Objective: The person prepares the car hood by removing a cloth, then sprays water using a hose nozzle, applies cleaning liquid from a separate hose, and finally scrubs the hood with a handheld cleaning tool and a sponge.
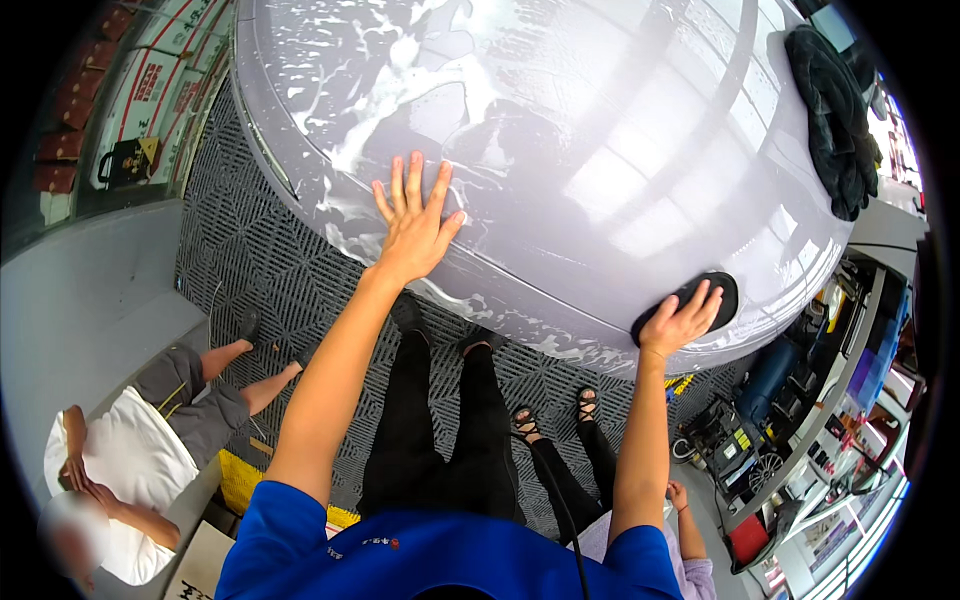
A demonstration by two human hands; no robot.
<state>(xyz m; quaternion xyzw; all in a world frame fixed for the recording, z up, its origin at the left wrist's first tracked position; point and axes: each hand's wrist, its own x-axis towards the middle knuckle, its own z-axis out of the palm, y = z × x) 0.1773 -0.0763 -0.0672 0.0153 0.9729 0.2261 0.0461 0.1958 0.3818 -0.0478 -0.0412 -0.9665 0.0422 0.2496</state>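
A grey car hood (555, 187), wet and streaked with white foam, spreads before me. My left hand (416, 225) lies on it with fingers spread, beside the curved panel seam near the front edge, and holds nothing. Towards the right end of the hood, my right hand (681, 321) presses on a black oval pad (721, 300), its fingers over the top. The foam (405, 75) is thickest above my left hand and along the lower edge. A dark, crumpled cloth (829, 120) lies on the car at the far right.
Two people are nearby: one in a white shirt (127, 472) at lower left, another in light purple (694, 570) behind my right arm. Black grid mats (300, 277) cover the floor. A metal-framed shelf (817, 405) with equipment stands at right; boxes (146, 82) are at upper left.
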